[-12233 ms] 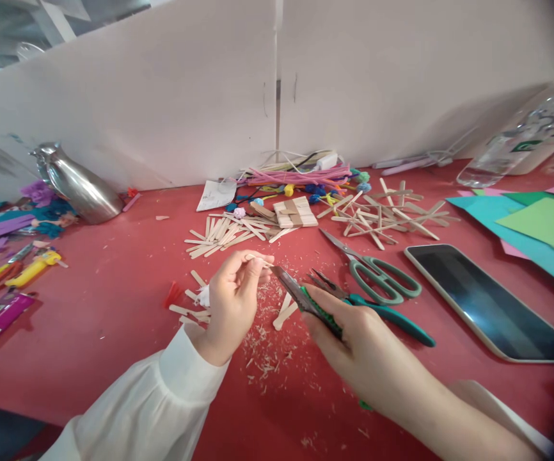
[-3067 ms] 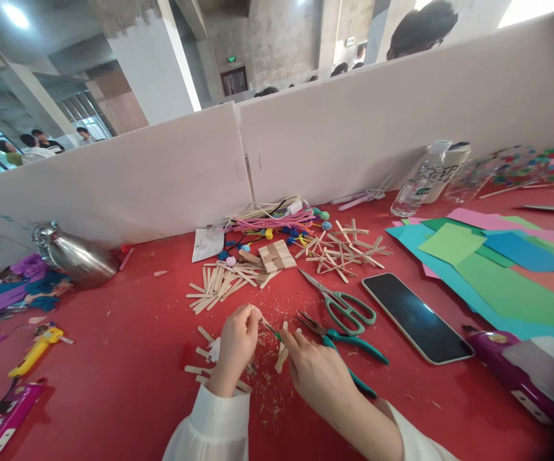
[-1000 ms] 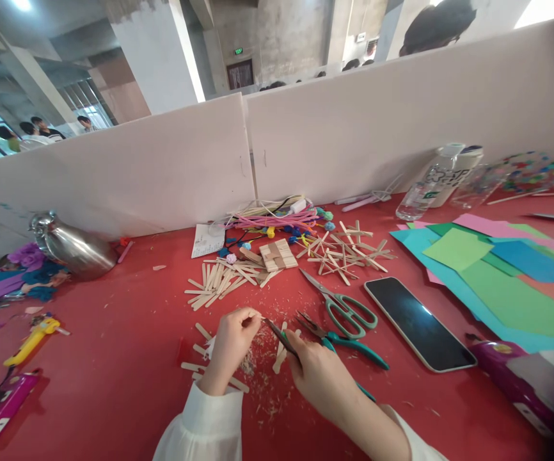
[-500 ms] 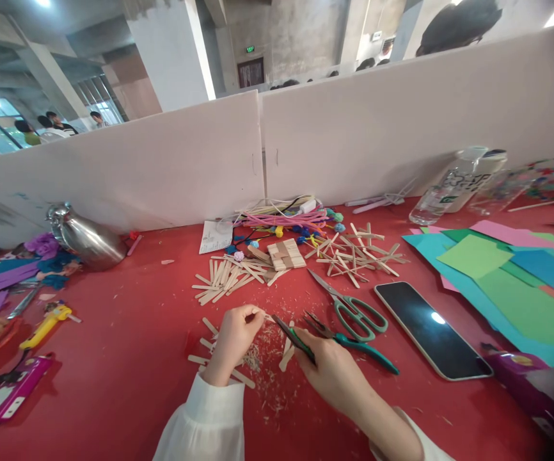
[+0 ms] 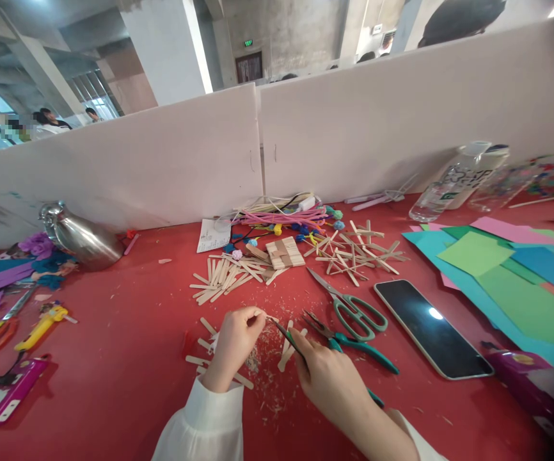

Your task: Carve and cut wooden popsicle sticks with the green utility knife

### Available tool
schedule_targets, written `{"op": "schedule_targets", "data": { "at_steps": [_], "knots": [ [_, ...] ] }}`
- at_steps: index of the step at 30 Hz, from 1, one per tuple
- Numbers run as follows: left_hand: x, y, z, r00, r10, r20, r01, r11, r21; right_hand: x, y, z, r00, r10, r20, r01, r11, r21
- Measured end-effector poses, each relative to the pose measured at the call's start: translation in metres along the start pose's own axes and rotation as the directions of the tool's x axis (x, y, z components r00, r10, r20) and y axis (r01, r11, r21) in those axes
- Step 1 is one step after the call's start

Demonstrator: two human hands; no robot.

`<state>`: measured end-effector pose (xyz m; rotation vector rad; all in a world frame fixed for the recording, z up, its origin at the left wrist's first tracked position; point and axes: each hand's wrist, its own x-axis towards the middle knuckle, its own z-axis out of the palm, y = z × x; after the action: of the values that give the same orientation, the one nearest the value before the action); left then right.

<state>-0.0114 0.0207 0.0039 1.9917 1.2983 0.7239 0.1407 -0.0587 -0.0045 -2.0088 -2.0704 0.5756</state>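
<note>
My left hand (image 5: 239, 339) is closed in a pinch on a small wooden stick (image 5: 270, 317), mostly hidden by the fingers. My right hand (image 5: 327, 368) grips a knife with a dark blade (image 5: 283, 331) and some green on it, its tip close to the stick. Wood shavings (image 5: 277, 384) are scattered on the red table below. Loose craft sticks (image 5: 286, 349) lie between my hands, and others (image 5: 200, 362) stick out beside my left wrist. Teal-handled pliers (image 5: 354, 344) and green-handled scissors (image 5: 359, 317) lie just beyond my right hand.
Piles of craft sticks (image 5: 222, 278), a tied bundle (image 5: 285, 253) and pipe cleaners (image 5: 281, 218) lie ahead. Right: a phone (image 5: 433, 330), coloured paper (image 5: 521, 282), bottles (image 5: 454, 182). Left: a steel jug (image 5: 85, 237), a yellow glue gun (image 5: 41, 330). A white partition (image 5: 162, 160) stands behind.
The knife has turned, so its blade looks narrower now, and my right hand has shifted slightly down. My left hand keeps its pinch. The whole view has moved a little.
</note>
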Motion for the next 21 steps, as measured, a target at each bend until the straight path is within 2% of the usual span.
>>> {"op": "schedule_targets", "data": {
  "at_steps": [4,9,12,16,18,21],
  "knots": [
    [-0.001,0.001,0.0,1.0,0.011,0.021,-0.011,1.0,0.009,-0.002,-0.001,0.002,1.0,0.017,0.026,-0.018,0.998,0.053],
    [-0.001,0.0,-0.002,0.998,-0.005,0.056,0.007,0.999,-0.037,0.001,0.004,-0.002,0.997,0.037,0.069,-0.054,0.964,0.259],
    [0.0,-0.003,-0.004,0.996,-0.044,0.078,0.051,0.994,-0.092,0.007,0.007,-0.005,0.991,0.015,0.135,-0.074,0.892,0.446],
    [0.003,-0.01,-0.004,0.991,-0.099,0.095,0.114,0.978,-0.173,0.014,0.012,-0.01,0.965,-0.052,0.258,-0.139,0.734,0.665],
    [0.005,-0.014,-0.003,0.989,-0.113,0.096,0.131,0.97,-0.206,0.015,0.015,-0.012,0.967,-0.063,0.246,-0.143,0.667,0.731],
    [0.004,-0.014,-0.002,0.988,-0.122,0.096,0.144,0.951,-0.272,0.016,0.018,-0.014,0.993,0.014,0.115,-0.099,0.619,0.779]
  ]
}}
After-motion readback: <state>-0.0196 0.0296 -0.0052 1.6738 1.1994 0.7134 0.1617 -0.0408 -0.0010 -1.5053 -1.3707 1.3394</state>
